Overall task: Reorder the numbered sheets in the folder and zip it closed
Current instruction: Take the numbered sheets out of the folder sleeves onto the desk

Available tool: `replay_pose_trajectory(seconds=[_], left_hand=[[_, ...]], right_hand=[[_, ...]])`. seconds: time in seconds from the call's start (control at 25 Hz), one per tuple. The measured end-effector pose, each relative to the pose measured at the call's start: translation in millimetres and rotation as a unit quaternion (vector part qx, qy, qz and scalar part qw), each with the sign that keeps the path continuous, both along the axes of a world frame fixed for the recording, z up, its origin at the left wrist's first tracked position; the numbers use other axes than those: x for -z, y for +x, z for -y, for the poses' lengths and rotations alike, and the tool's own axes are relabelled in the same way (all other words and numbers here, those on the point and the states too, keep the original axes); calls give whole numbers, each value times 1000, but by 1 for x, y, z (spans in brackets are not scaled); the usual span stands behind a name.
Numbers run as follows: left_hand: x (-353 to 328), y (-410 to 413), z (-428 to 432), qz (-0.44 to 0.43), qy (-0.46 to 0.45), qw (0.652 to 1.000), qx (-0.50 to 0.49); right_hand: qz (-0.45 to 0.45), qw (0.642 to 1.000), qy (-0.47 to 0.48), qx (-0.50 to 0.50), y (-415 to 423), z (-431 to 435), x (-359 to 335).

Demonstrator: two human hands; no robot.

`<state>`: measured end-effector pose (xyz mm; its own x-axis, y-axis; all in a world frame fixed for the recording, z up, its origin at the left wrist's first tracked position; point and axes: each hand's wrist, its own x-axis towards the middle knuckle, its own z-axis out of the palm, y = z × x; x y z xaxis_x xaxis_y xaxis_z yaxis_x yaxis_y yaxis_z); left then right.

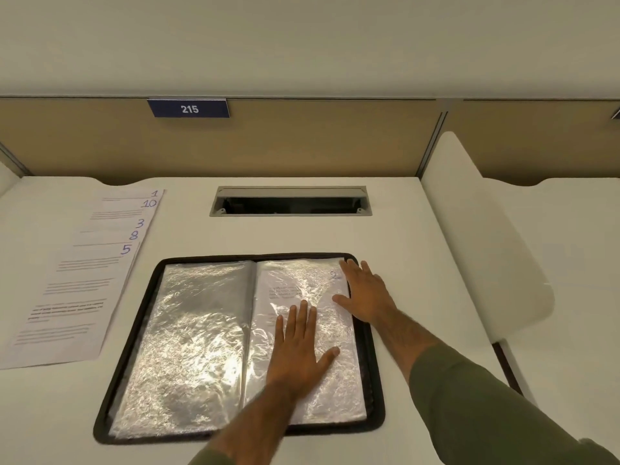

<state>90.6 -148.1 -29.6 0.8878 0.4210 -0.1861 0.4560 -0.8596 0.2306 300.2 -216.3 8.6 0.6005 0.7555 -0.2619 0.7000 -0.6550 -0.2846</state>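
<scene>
A black zip folder lies open flat on the white desk, showing shiny clear plastic sleeves on both sides. The right sleeve holds a printed sheet with a blue number near its top right corner. My left hand lies flat on the lower part of that right page, fingers straight. My right hand rests flat on the page's upper right edge, fingers spread. To the left of the folder, several loose sheets are fanned out, showing blue numbers 1, 10, 3, 8 and 5.
An open cable slot is set in the desk behind the folder. A tan partition with a blue "215" plate stands at the back. A white divider borders the desk on the right.
</scene>
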Motion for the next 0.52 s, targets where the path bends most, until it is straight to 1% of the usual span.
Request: replay_pose_trajectory(seconds=[0.2,0.32,0.4,0.44,0.52], left_hand=[[-1,2,1,-11,0,1000,-5],[-4,3,1,-11,-8,1000,-10],[-4,4,-1,-11,-5,1000,-8],[-4,4,-1,-10,-4,1000,-6],[-5,4,-2,-1,-7,1000,-4]], right_hand=[[-29,999,1,-17,4,-18,3],[-48,999,23,5,2,-27,2],[-64,994,78,30,2,-32,0],[-94,987,116,51,2,-35,-3],[-171,960,193,112,1,-39,-10]])
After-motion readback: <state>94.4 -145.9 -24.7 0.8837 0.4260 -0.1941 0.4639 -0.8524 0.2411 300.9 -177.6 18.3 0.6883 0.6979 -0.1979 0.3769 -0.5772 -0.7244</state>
